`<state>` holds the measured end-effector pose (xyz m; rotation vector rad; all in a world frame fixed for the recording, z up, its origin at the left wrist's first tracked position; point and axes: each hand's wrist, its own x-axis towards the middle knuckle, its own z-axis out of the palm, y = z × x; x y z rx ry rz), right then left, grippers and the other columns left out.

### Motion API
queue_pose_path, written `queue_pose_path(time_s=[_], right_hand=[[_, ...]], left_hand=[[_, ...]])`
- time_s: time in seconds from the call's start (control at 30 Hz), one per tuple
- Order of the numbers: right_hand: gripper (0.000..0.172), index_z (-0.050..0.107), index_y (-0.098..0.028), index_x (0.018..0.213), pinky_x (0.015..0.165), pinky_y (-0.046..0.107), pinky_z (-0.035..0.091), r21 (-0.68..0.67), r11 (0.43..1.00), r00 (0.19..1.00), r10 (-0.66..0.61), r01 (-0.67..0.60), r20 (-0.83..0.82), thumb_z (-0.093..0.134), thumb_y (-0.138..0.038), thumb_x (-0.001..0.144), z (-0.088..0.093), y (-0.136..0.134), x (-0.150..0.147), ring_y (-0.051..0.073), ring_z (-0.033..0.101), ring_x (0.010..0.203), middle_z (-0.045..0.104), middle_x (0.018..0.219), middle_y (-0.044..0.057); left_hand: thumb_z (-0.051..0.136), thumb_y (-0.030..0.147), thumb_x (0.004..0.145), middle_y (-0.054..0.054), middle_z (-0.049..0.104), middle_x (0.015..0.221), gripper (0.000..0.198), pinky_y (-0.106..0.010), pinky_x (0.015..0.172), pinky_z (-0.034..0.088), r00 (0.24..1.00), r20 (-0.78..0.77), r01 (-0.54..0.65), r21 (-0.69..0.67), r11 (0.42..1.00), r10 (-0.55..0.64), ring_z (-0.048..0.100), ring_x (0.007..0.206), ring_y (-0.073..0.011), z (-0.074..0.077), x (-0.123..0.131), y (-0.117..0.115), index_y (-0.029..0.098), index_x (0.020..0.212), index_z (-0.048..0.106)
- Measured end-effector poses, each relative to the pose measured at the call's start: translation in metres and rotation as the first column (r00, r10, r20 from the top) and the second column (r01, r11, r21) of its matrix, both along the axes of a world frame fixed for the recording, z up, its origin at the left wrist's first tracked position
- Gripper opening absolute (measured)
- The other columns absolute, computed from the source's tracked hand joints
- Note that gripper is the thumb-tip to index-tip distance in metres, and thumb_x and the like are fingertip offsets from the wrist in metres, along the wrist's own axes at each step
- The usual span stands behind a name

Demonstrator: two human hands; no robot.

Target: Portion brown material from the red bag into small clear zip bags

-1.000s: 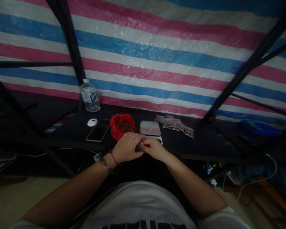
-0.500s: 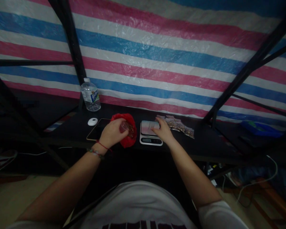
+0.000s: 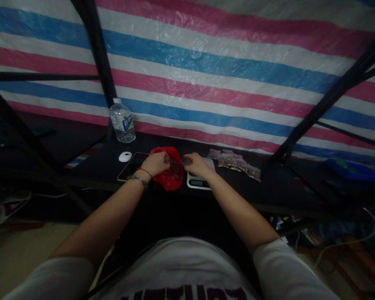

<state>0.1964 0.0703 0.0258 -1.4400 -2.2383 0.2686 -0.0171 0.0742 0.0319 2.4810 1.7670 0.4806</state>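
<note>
My left hand (image 3: 156,165) is over the left side of an open red plastic bag (image 3: 167,183) that holds small brown pieces. Its fingers are pinched on a small see-through thing (image 3: 166,158), perhaps plastic, too blurred to name. Above the near-left part of a white digital scale (image 3: 198,183), my right hand (image 3: 197,165) is closed, its fingertips on a small dark, see-through thing (image 3: 185,161) at the bag's right edge. Part of the scale's pan is hidden by this hand. Several small clear packets (image 3: 234,160) of brown pieces lie to the right of the scale.
A phone or tablet (image 3: 128,170) lies partly under my left hand, with a white computer mouse (image 3: 125,156) beside it. Behind stands a clear plastic bottle (image 3: 122,123). Black metal posts (image 3: 101,62) and a striped plastic sheet (image 3: 206,91) bound the black shelf (image 3: 284,187).
My right hand has moved left from the scale's pan toward the red bag and now has a small dark thing at its fingertips. My left hand has lifted a little from the bag's contents.
</note>
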Motion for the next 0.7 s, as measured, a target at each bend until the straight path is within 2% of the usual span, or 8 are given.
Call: queue_pose_path(time_s=[0.07,0.17,0.3,0.4,0.5,0.6,0.7], right_hand=[[0.032,0.067,-0.016,0.104,0.077,0.024,0.045,-0.065,0.996,0.994,0.071,-0.066,0.079,0.062,-0.020,0.073,0.003,0.001,-0.019,0.020,0.064,0.090,0.070,0.099,0.008],[0.029,0.066,-0.014,0.104,0.071,0.025,0.045,-0.122,0.993,0.977,0.029,-0.003,0.212,0.059,-0.027,0.078,0.004,0.004,-0.039,0.023,0.066,0.088,0.070,0.100,0.013],[0.024,0.069,-0.012,0.093,0.072,0.028,0.046,-0.139,0.989,0.945,-0.001,0.049,0.327,0.057,-0.029,0.080,0.003,0.008,-0.047,0.026,0.067,0.089,0.071,0.095,0.017],[0.027,0.069,-0.012,0.095,0.074,0.029,0.047,-0.160,0.985,0.936,-0.007,0.067,0.353,0.056,-0.030,0.081,0.000,0.012,-0.048,0.027,0.067,0.091,0.071,0.097,0.017],[0.025,0.069,-0.013,0.096,0.075,0.029,0.048,-0.188,0.979,0.949,-0.019,0.082,0.315,0.058,-0.028,0.079,-0.005,0.018,-0.052,0.026,0.067,0.092,0.071,0.097,0.016],[0.020,0.071,-0.013,0.089,0.073,0.028,0.048,-0.195,0.975,0.966,-0.053,0.104,0.253,0.061,-0.025,0.076,-0.013,0.025,-0.058,0.026,0.068,0.088,0.071,0.092,0.016],[0.016,0.071,-0.014,0.083,0.072,0.030,0.049,-0.181,0.978,0.979,-0.064,0.100,0.196,0.063,-0.024,0.074,-0.020,0.032,-0.060,0.028,0.068,0.086,0.071,0.088,0.015]], left_hand=[[0.052,0.034,0.077,-0.014,0.070,0.094,0.031,-0.029,0.073,0.048,0.999,-0.048,0.015,-0.041,0.999,-0.017,0.066,0.084,-0.0246,0.001,0.006,0.014,0.013,0.096,0.065],[0.055,0.033,0.074,-0.014,0.071,0.092,0.027,-0.027,0.072,0.048,0.993,-0.096,0.052,-0.141,0.989,-0.066,0.066,0.083,-0.0236,0.001,0.009,0.033,0.014,0.088,0.068],[0.061,0.030,0.067,-0.012,0.071,0.094,0.029,-0.025,0.070,0.047,0.988,-0.105,0.088,-0.199,0.976,-0.111,0.066,0.084,-0.0224,0.001,0.008,0.046,0.015,0.090,0.069],[0.060,0.029,0.066,-0.007,0.071,0.087,0.024,-0.022,0.065,0.046,0.983,-0.091,0.130,-0.250,0.960,-0.157,0.065,0.077,-0.0188,0.003,0.007,0.049,0.017,0.084,0.069],[0.058,0.028,0.065,-0.002,0.069,0.074,0.018,-0.021,0.059,0.045,0.976,-0.009,0.204,-0.312,0.928,-0.218,0.063,0.068,-0.0160,0.005,0.007,0.049,0.018,0.076,0.069],[0.056,0.027,0.064,-0.001,0.066,0.065,0.016,-0.022,0.055,0.044,0.954,0.123,0.300,-0.376,0.877,-0.273,0.060,0.061,-0.0157,0.005,0.005,0.052,0.017,0.069,0.068],[0.057,0.026,0.063,-0.001,0.066,0.065,0.017,-0.022,0.054,0.045,0.931,0.250,0.349,-0.404,0.845,-0.265,0.060,0.060,-0.0156,0.003,0.001,0.054,0.017,0.070,0.068]])
